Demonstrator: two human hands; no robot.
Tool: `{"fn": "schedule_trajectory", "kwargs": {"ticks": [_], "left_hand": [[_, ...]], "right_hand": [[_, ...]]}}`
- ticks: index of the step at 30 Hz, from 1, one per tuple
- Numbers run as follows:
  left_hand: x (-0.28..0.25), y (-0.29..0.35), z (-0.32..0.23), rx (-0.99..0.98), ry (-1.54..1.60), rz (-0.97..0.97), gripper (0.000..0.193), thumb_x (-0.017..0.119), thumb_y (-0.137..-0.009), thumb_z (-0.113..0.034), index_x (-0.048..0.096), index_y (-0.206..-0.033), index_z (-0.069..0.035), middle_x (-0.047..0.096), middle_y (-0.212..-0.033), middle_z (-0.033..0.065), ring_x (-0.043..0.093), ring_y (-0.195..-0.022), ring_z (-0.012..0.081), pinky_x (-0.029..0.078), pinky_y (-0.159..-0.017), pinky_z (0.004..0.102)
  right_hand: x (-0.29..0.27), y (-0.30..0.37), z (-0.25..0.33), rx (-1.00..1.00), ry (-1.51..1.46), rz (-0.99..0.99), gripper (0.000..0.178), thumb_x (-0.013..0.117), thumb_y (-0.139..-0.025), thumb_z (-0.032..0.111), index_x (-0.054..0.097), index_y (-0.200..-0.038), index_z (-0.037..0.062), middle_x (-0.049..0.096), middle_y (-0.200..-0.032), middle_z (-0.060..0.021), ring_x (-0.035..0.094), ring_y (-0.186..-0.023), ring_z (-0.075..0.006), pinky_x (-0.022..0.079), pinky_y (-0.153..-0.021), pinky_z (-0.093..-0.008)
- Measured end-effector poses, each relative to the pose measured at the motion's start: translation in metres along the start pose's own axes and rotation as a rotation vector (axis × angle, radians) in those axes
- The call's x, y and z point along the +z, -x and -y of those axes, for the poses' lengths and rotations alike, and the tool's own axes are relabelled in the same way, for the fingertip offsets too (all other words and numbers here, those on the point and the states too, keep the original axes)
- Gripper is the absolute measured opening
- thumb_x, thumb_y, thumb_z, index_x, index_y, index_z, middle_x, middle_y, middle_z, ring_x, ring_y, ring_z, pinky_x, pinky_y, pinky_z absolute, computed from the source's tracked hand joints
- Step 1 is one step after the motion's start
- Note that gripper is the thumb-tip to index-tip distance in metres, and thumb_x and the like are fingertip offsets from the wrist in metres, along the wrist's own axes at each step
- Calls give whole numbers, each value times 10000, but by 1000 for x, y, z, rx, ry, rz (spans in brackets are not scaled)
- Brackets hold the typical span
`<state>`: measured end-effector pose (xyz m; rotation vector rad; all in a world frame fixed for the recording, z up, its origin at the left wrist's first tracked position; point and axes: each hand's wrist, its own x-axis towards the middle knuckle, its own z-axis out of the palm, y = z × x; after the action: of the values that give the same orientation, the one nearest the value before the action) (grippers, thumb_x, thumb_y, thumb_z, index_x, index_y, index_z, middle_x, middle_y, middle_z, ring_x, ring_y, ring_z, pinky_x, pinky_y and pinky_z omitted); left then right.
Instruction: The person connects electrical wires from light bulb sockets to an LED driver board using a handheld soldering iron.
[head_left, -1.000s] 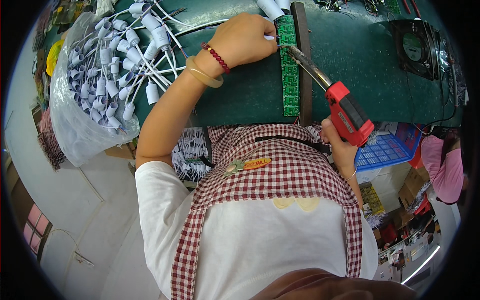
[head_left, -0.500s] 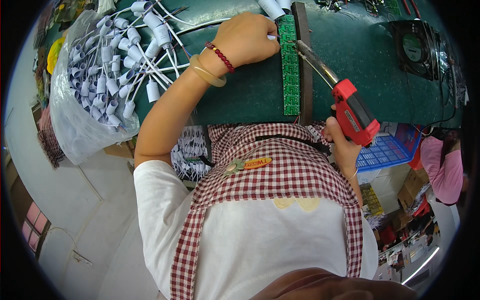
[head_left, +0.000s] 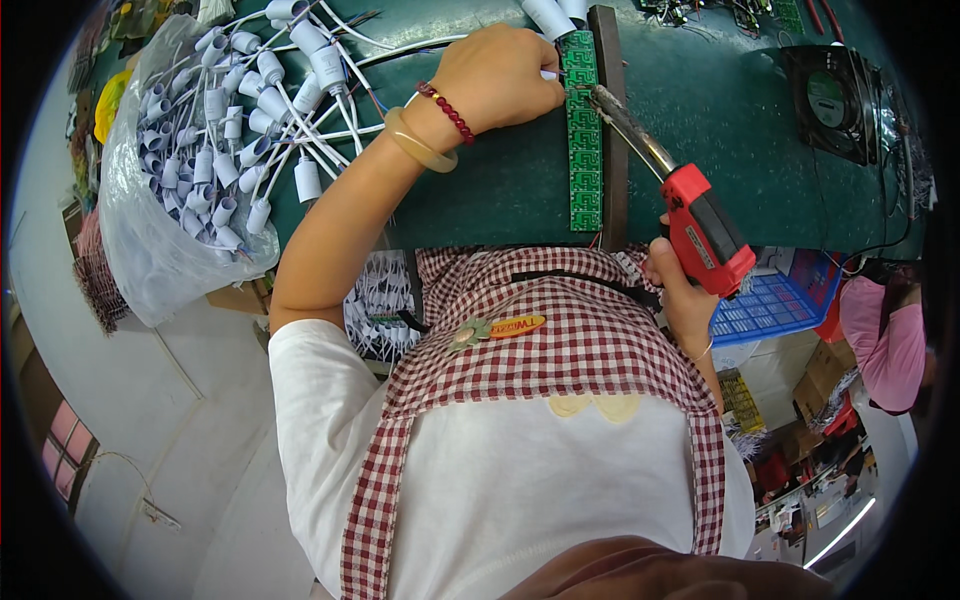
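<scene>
My right hand (head_left: 683, 295) grips a red and black soldering gun (head_left: 706, 232). Its metal tip lies on the upper part of a long green circuit board panel (head_left: 585, 165), near the edge of a dark bar (head_left: 612, 150). Closed beside the panel's left edge, my left hand (head_left: 505, 80) pinches the end of a white cable (head_left: 425, 44); a short white piece shows by the fingertips. The thin wire ends under the fingers are mostly hidden. The cable passes behind the hand to the left.
A clear plastic bag (head_left: 130, 255) of white lamp holders (head_left: 205, 165) with cables spills onto the green table (head_left: 470, 200) at left. More white holders (head_left: 548, 18) lie beyond the panel. A black fan (head_left: 828, 100) stands at right, above a blue basket (head_left: 765, 305). A person in pink (head_left: 880, 340) sits at far right.
The view has shifted very slightly. Both hands, the soldering gun and the panel keep nearly the same places relative to each other.
</scene>
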<state>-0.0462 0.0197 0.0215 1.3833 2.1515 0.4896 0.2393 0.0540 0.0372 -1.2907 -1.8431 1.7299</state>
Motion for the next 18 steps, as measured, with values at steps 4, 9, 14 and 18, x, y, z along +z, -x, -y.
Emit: {"fn": "schedule_trajectory", "kwargs": {"ticks": [4,9,14,18], "left_hand": [[0,1,1,4,-15,-14,193,610,-696,-236,682,-780,-78,632,-698,153,607,-662,333,480,-635,390],[0,0,0,3,-13,-24,193,610,-696,-235,687,-785,-82,637,-705,153,612,-675,332,484,-650,395],[0,0,-1,-11,-7,-5,196,610,-698,-235,691,-793,-84,641,-713,155,616,-680,331,487,-662,396],[0,0,2,-8,-12,-1,201,611,-698,-236,693,-801,-84,644,-721,156,617,-682,331,488,-664,395]], "right_hand": [[-4,-1,-16,-104,106,30,252,637,-829,37,552,-1058,-25,565,-682,-31,511,-556,-81,399,-504,-214],[-5,2,-23,-97,131,43,251,644,-827,41,554,-1051,-28,567,-683,-34,515,-559,-83,402,-508,-213],[0,3,9,86,-23,-67,253,626,-824,16,552,-1062,-30,562,-673,-38,504,-546,-86,391,-503,-212],[-3,1,8,-17,-87,-121,265,587,-824,-21,533,-1083,-45,550,-656,-46,470,-518,-87,365,-485,-216]]}}
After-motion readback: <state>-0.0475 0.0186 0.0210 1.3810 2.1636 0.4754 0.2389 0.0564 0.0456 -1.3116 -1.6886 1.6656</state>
